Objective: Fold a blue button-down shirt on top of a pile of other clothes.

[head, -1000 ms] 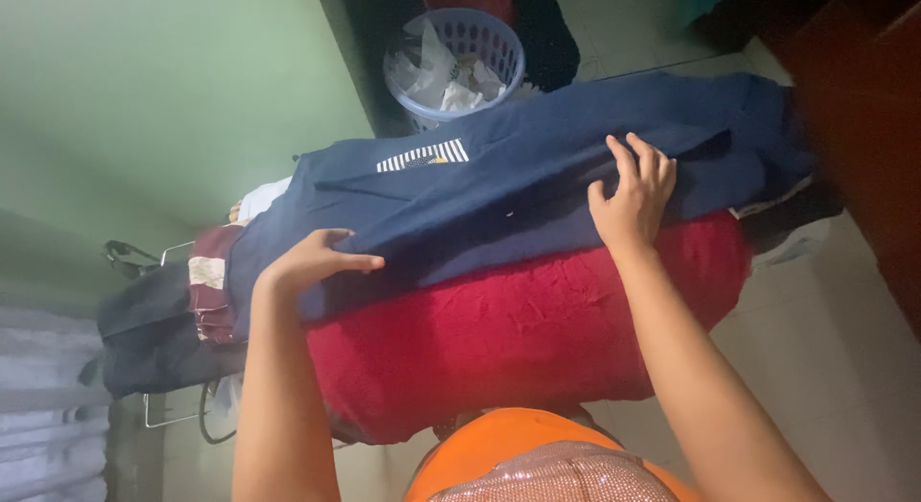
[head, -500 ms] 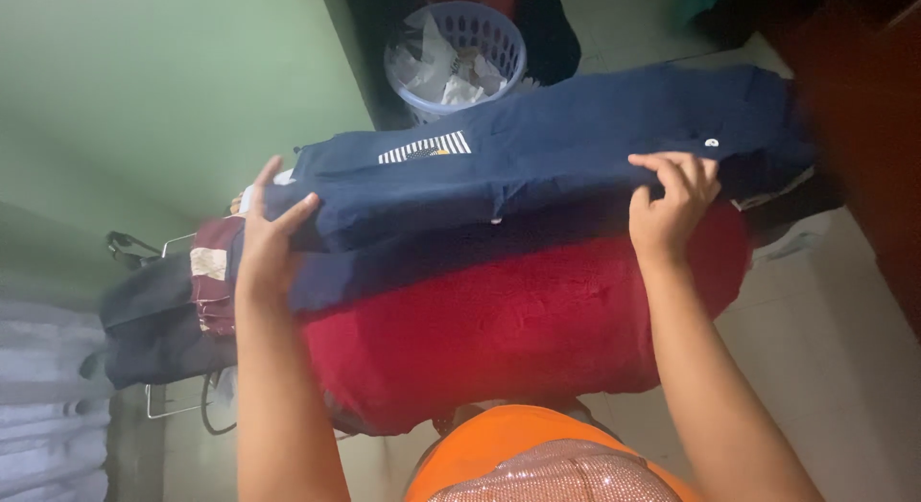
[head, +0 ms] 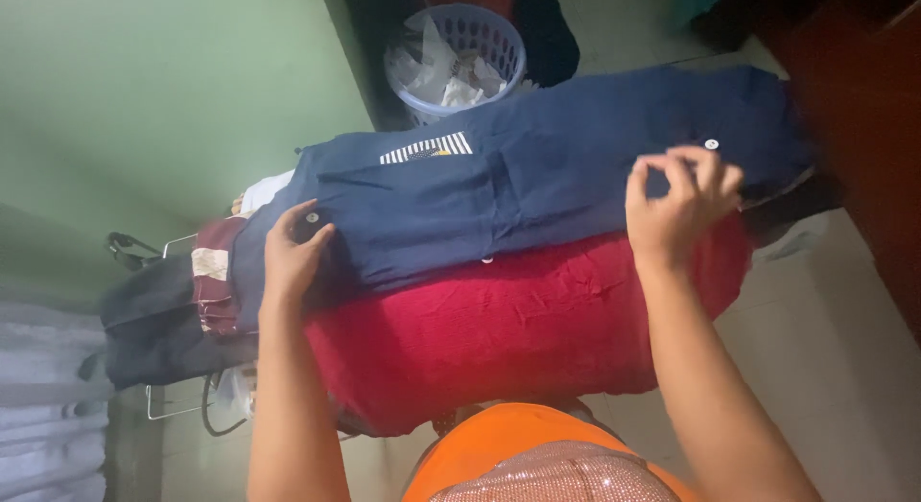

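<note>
Folding a navy garment over a red-covered board

Left hand (head: 293, 257) presses flat, fingers spread, on the navy garment (head: 537, 181) beside a white button; the garment lies across the red cover (head: 518, 329). Right hand (head: 681, 200) pinches its far edge. Loosening that pinch could let the cloth slide off toward the laundry basket (head: 456, 56).

Navy garment (head: 537, 190), white buttons, spread flat over red cloth (head: 518, 339)

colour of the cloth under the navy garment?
Red cloth, lying beneath the navy garment; head view shows it.
</note>
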